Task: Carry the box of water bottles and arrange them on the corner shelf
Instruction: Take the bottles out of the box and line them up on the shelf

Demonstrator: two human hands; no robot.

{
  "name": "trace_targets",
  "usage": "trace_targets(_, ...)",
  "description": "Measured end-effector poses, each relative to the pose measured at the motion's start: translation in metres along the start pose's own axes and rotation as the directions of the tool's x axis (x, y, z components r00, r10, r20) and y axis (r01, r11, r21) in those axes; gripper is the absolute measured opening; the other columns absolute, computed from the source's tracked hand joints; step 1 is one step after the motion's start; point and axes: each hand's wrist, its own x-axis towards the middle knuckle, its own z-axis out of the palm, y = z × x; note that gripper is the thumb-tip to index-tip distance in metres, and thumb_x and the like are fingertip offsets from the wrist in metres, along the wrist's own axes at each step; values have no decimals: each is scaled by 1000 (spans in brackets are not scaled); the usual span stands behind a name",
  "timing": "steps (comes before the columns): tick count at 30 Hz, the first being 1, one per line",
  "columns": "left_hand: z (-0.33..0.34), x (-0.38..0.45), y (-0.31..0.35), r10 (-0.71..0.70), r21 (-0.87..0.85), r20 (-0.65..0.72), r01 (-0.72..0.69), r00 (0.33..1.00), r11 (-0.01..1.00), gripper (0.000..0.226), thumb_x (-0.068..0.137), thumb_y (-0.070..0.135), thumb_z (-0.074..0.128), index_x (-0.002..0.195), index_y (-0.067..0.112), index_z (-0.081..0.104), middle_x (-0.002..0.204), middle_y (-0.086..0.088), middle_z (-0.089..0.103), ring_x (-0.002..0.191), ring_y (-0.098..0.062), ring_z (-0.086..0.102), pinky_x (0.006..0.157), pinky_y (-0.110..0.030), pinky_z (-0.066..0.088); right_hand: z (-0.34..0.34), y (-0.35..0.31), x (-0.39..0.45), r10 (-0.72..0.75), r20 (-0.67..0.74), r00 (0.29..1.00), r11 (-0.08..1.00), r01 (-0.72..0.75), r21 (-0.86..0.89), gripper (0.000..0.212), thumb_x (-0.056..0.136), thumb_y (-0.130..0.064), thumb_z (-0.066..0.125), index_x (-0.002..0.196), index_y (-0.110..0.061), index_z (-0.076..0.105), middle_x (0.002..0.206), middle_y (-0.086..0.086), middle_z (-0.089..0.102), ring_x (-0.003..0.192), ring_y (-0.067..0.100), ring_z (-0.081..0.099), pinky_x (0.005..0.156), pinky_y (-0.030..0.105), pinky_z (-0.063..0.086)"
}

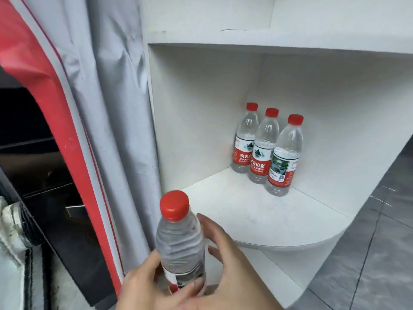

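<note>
My left hand is shut around the lower part of a clear water bottle with a red cap, held upright in front of the white corner shelf. My right hand is next to the bottle's right side with its fingers spread, holding nothing. Three more red-capped bottles stand upright and close together at the back corner of the same shelf board. The box is not in view.
A grey fabric cover with red trim hangs just left of the shelf unit. Behind it at the left is a dark cabinet. Grey floor tiles lie to the right. Another shelf board is above, and a lower compartment below.
</note>
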Motion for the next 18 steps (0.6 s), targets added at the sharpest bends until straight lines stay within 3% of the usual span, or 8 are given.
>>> trace_targets(3, 11, 15, 25, 103, -10, -59, -104, 993, 995, 63, 46, 24, 92, 93, 56, 66, 77, 21, 77, 78, 9, 71, 68, -2, 50, -1, -2, -4, 59, -104, 993, 995, -50, 92, 47, 93, -20, 62, 110, -62, 51, 112, -35, 62, 105, -13, 59, 88, 7, 46)
trace_targets(6, 23, 37, 41, 184, -99, 47, -178, 982, 979, 57, 52, 40, 84, 105, 46, 66, 95, 19, 77, 95, 5, 69, 83, -10, 51, -10, 1, -3, -12, -297, 955, 1000, 14, 6, 61, 72, -20, 77, 113, -55, 49, 104, -18, 70, 97, -2, 67, 83, 23, 55)
trace_targets(8, 34, 61, 35, 143, -147, 139, -122, 980, 982, 48, 70, 35, 76, 115, 46, 62, 114, 28, 69, 116, 8, 58, 92, -7, 45, -25, 12, 2, -23, -421, 907, 999, 36, 22, 62, 64, -16, 81, 111, -47, 55, 100, -4, 69, 97, 11, 69, 81, 39, 58)
trace_targets(10, 53, 76, 22, 136, -176, 213, -98, 968, 979, 44, 88, 44, 56, 131, 50, 49, 135, 34, 52, 139, 2, 35, 110, -18, 33, -43, 22, 10, 2, -480, 877, 1000, 13, 27, 67, 62, -20, 85, 118, -40, 55, 110, -3, 66, 104, 13, 67, 85, 41, 56)
trace_targets(12, 79, 82, -11, 148, -27, 251, -146, 957, 989, 72, 81, 80, 27, 146, 52, 14, 156, 30, 15, 147, 4, 5, 121, -23, 7, -61, 30, 17, 20, -509, 860, 1000, -8, 26, 70, 61, -25, 85, 122, -37, 53, 116, -7, 65, 109, 8, 64, 90, 36, 54)
trace_targets(14, 101, 75, -43, 212, 368, 195, -272, 958, 889, 80, 77, 86, 5, 145, 47, -8, 160, 23, -8, 147, 2, -8, 116, -14, -8, -78, 40, 24, 43, -569, 821, 999, -46, 9, 71, 60, -25, 86, 121, -36, 53, 115, -11, 66, 108, 5, 64, 92, 32, 53)
trace_targets(15, 106, 70, -51, 258, 459, 211, -329, 943, 825, 75, 85, 78, 5, 149, 39, -7, 162, 17, -6, 149, -3, -8, 115, -16, -7, -87, 45, 27, 61, -599, 798, 998, -67, 12, 71, 59, -23, 87, 120, -35, 54, 114, -12, 67, 106, 3, 65, 91, 31, 54)
trace_targets(18, 115, 75, -58, 221, 535, 258, -330, 941, 778, 67, 94, 65, 14, 149, 29, 26, 149, -3, 37, 148, -5, -11, 116, -21, -3, -111, 67, 35, 115, -669, 735, 990, -137, 20, 67, 58, -20, 88, 116, -31, 57, 109, -11, 68, 99, 3, 67, 88, 33, 56)
